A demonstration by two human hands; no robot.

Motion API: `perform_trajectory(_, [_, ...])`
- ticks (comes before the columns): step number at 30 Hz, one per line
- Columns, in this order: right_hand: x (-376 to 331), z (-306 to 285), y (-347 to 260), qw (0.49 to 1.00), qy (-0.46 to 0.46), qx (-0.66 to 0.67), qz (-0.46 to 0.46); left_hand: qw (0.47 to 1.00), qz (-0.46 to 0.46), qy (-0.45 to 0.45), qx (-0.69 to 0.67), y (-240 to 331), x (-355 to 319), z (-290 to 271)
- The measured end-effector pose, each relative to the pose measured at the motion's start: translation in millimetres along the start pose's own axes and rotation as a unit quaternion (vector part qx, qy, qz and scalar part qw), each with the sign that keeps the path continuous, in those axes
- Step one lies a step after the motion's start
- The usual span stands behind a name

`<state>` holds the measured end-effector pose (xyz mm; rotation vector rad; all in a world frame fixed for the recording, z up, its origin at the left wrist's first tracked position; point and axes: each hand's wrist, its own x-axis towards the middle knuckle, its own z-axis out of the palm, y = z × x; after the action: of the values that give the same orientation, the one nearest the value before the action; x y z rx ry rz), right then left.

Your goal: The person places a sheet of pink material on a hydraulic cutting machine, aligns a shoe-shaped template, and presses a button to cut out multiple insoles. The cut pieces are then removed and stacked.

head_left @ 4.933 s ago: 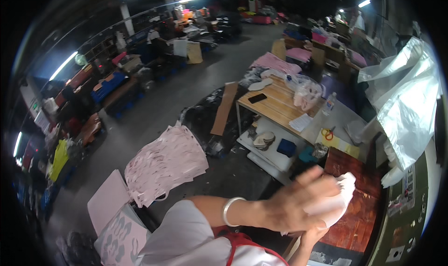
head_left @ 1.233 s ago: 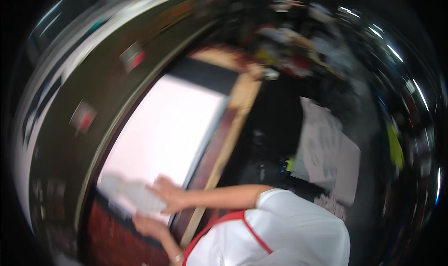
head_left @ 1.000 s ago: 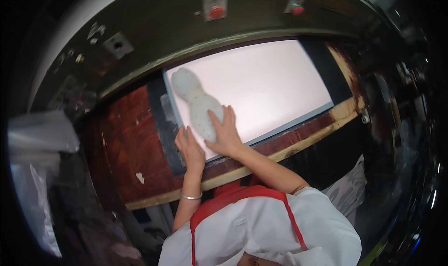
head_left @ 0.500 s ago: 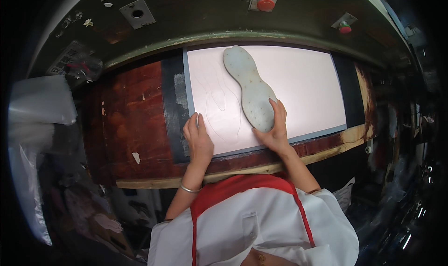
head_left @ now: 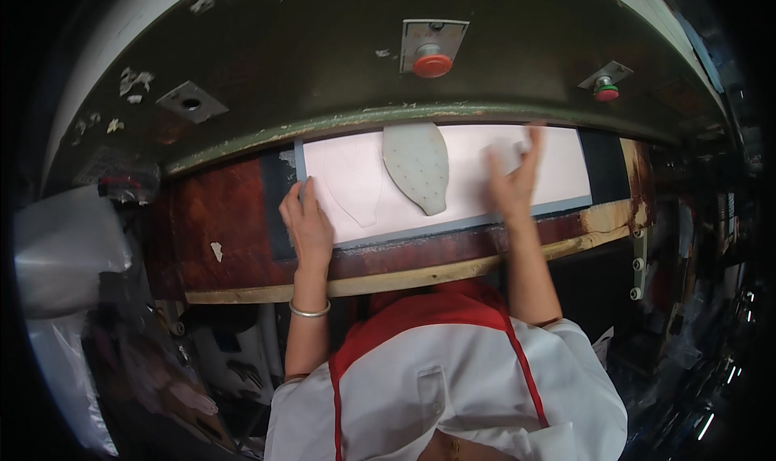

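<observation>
A pale grey-green, sole-shaped cutting die (head_left: pixel 417 170) dotted with small marks lies on a pale pink sheet (head_left: pixel 477 190). Its near end tapers, and its far part is hidden by the green machine beam. To the left of the die, a thin outline of similar shape shows in the sheet. My left hand (head_left: pixel 309 228) rests at the sheet's left edge with its fingers stretched out, holding nothing. Over the right part of the sheet, my right hand (head_left: pixel 513 178) is raised, fingers apart and blurred by motion. It is apart from the die and holds nothing visible.
Across the far side runs the dark green beam (head_left: pixel 307 65) with a large red push button (head_left: pixel 432 63) and a smaller red one (head_left: pixel 605 92). Dark red board (head_left: pixel 218 218) extends leftward, edged in front by a wooden strip (head_left: pixel 388 279). Clear plastic bags (head_left: pixel 73 243) hang at left.
My right hand has let go of the die and moved up and to the right. My left hand stays by the sheet's left edge. The beam now covers the die's far part in view.
</observation>
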<state>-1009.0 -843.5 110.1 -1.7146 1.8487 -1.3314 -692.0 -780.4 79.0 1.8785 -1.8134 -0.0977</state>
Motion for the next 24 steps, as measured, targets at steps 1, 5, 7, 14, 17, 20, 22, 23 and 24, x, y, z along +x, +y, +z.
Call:
perform_trajectory(1, [31.5, -16.4, 9.5, 0.995, 0.095, 0.031, 0.010, 1.000, -0.015, 0.015, -0.009, 3.6, 5.1, 1.9])
perform_trajectory(5, [129.4, -58.9, 29.1, 0.961, 0.208, -0.177, -0.048, 0.998, -0.059, 0.013, -0.033, 23.5, -0.4, 5.5])
perform_trajectory(7, [144.4, -50.3, 32.5, 0.970, 0.191, -0.147, -0.041, 0.998, -0.048, 0.012, -0.048, 26.7, 2.9, 14.5])
perform_trajectory(14, [138.0, -40.2, 46.4, 0.971, 0.209, -0.089, -0.068, 0.996, -0.017, 0.067, -0.051, 20.2, 50.1, 40.1])
perform_trajectory(17, [111.1, -49.2, 48.7, 0.985, 0.170, -0.033, -0.024, 0.996, -0.039, 0.061, -0.051, 27.1, 50.0, 32.9])
perform_trajectory(20, [55.5, -49.0, 45.8, 0.985, 0.096, 0.087, 0.118, 0.990, -0.083, 0.077, -0.087, 31.7, 42.5, 30.1])
perform_trajectory(22, [17.9, -45.8, 45.8, 0.991, -0.004, 0.013, 0.134, 0.990, -0.084, 0.082, -0.083, 30.4, 38.4, 30.3])
perform_trajectory(23, [6.3, -48.2, 48.3, 0.995, -0.069, -0.052, -0.055, 0.990, -0.084, 0.080, -0.086, 28.2, 37.4, 31.9])
perform_trajectory(24, [-0.6, -51.1, 51.5, 0.983, -0.076, -0.081, -0.145, 0.990, -0.088, 0.070, -0.079, 26.9, 34.8, 31.4])
